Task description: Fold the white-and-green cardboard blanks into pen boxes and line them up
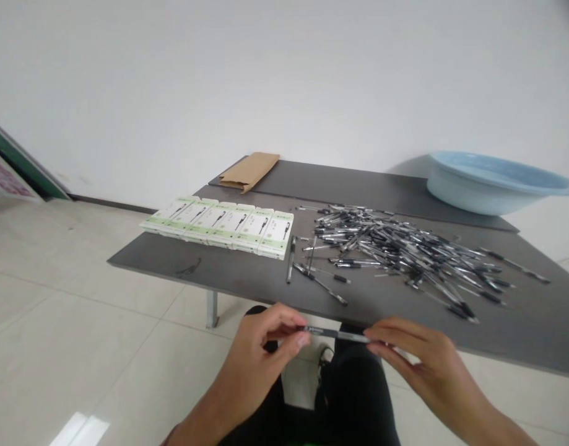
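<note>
My left hand [260, 353] and my right hand [423, 359] hold one black pen [333, 334] between them, level, just in front of the near edge of the dark grey table [247, 272]. The left fingers pinch its left end, the right fingers pinch its right end. Beyond them a large heap of loose black pens [395, 248] spreads over the middle and right of the table. A row of several white and green pen boxes [223, 224] lies on the left part of the table.
A light blue plastic basin [493, 181] stands at the back right. A brown paper bag [249, 170] lies at the back left on a second table [358, 186]. My dark-trousered legs [353, 396] are below the hands. Pale floor tiles stretch to the left.
</note>
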`<action>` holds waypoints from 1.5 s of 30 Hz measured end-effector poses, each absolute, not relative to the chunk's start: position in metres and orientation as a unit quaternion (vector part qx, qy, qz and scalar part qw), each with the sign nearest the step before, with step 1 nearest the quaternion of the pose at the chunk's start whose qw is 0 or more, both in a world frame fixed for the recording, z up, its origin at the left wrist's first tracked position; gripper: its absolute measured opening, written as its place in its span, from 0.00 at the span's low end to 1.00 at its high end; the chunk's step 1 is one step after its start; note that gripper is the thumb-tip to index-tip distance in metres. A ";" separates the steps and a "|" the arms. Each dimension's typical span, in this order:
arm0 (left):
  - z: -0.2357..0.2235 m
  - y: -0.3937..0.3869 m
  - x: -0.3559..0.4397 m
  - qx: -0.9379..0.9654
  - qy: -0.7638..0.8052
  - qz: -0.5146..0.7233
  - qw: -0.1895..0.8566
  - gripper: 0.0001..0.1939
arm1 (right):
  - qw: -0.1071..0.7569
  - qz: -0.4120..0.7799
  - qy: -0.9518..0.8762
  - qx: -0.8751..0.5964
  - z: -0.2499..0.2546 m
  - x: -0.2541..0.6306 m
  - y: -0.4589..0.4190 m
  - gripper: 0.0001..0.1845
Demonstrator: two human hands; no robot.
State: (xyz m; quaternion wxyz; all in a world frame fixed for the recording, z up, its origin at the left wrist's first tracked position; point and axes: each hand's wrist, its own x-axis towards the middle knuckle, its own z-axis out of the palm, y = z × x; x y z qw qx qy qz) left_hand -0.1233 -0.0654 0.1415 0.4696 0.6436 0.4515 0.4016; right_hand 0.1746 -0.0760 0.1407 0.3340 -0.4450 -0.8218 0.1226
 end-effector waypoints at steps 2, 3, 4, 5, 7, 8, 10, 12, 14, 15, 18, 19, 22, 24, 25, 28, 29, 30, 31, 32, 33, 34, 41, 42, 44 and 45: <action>0.140 -0.048 -0.128 0.663 0.460 0.413 0.422 0.13 | 0.343 0.071 -0.810 -0.471 0.139 0.190 -0.070 0.07; 0.139 -0.037 -0.133 0.672 0.470 0.424 0.385 0.15 | 0.344 0.045 -0.803 -0.484 0.137 0.198 -0.066 0.07; 0.138 -0.024 -0.139 0.675 0.488 0.429 0.349 0.14 | 0.343 0.026 -0.797 -0.496 0.136 0.207 -0.062 0.07; 0.137 -0.010 -0.147 0.682 0.495 0.433 0.320 0.13 | 0.338 0.016 -0.792 -0.508 0.133 0.215 -0.057 0.07; 0.134 0.018 -0.164 0.724 0.463 0.422 0.288 0.15 | 0.324 0.006 -0.790 -0.521 0.128 0.228 -0.050 0.08; 0.131 0.031 -0.171 0.746 0.444 0.404 0.288 0.16 | 0.315 0.008 -0.789 -0.527 0.124 0.233 -0.047 0.09; 0.125 0.052 -0.183 0.756 0.446 0.385 0.287 0.18 | 0.292 0.019 -0.788 -0.541 0.118 0.237 -0.043 0.11; 0.120 0.066 -0.189 0.761 0.455 0.366 0.284 0.18 | 0.272 0.023 -0.787 -0.553 0.112 0.237 -0.042 0.12; 0.117 0.072 -0.191 0.763 0.459 0.353 0.287 0.19 | 0.259 0.013 -0.784 -0.564 0.109 0.234 -0.042 0.13; 0.116 0.073 -0.191 0.764 0.458 0.349 0.292 0.19 | 0.252 0.008 -0.785 -0.566 0.108 0.232 -0.041 0.12; 0.115 0.074 -0.190 0.766 0.454 0.332 0.311 0.18 | 0.235 -0.009 -0.791 -0.564 0.108 0.225 -0.037 0.11; 0.115 0.075 -0.191 0.767 0.451 0.327 0.317 0.18 | 0.227 -0.013 -0.796 -0.561 0.108 0.223 -0.034 0.11; 0.114 0.075 -0.193 0.769 0.443 0.323 0.330 0.18 | 0.202 -0.020 -0.808 -0.553 0.109 0.220 -0.027 0.13; 0.114 0.075 -0.194 0.766 0.440 0.329 0.334 0.19 | 0.193 -0.020 -0.813 -0.549 0.107 0.219 -0.023 0.14; 0.113 0.076 -0.195 0.765 0.438 0.333 0.336 0.19 | 0.194 -0.021 -0.814 -0.547 0.106 0.219 -0.022 0.14; 0.112 0.076 -0.196 0.764 0.431 0.339 0.340 0.20 | 0.194 -0.016 -0.812 -0.550 0.102 0.216 -0.022 0.15; 0.112 0.076 -0.196 0.765 0.430 0.339 0.340 0.20 | 0.195 -0.011 -0.810 -0.553 0.102 0.214 -0.023 0.15; 0.112 0.076 -0.196 0.765 0.430 0.339 0.340 0.20 | 0.197 -0.007 -0.807 -0.556 0.102 0.212 -0.024 0.15; 0.113 0.076 -0.197 0.763 0.431 0.339 0.341 0.20 | 0.203 -0.006 -0.804 -0.559 0.103 0.210 -0.026 0.15; 0.113 0.076 -0.197 0.761 0.433 0.340 0.342 0.20 | 0.213 -0.006 -0.799 -0.562 0.105 0.209 -0.027 0.16; 0.113 0.075 -0.197 0.760 0.435 0.340 0.344 0.20 | 0.227 -0.007 -0.793 -0.565 0.107 0.209 -0.028 0.16; 0.114 0.075 -0.197 0.758 0.437 0.339 0.345 0.20 | 0.245 -0.007 -0.785 -0.568 0.110 0.211 -0.029 0.18; 0.116 0.074 -0.196 0.756 0.454 0.331 0.337 0.20 | 0.334 0.158 -0.710 -0.600 0.121 0.266 -0.033 0.12; 0.116 0.075 -0.196 0.755 0.458 0.330 0.334 0.20 | 0.329 0.194 -0.713 -0.588 0.119 0.274 -0.033 0.14; 0.116 0.075 -0.196 0.753 0.467 0.328 0.329 0.21 | 0.324 0.235 -0.716 -0.571 0.115 0.286 -0.034 0.16; 0.117 0.075 -0.196 0.752 0.471 0.327 0.326 0.21 | 0.328 0.241 -0.714 -0.569 0.112 0.289 -0.035 0.17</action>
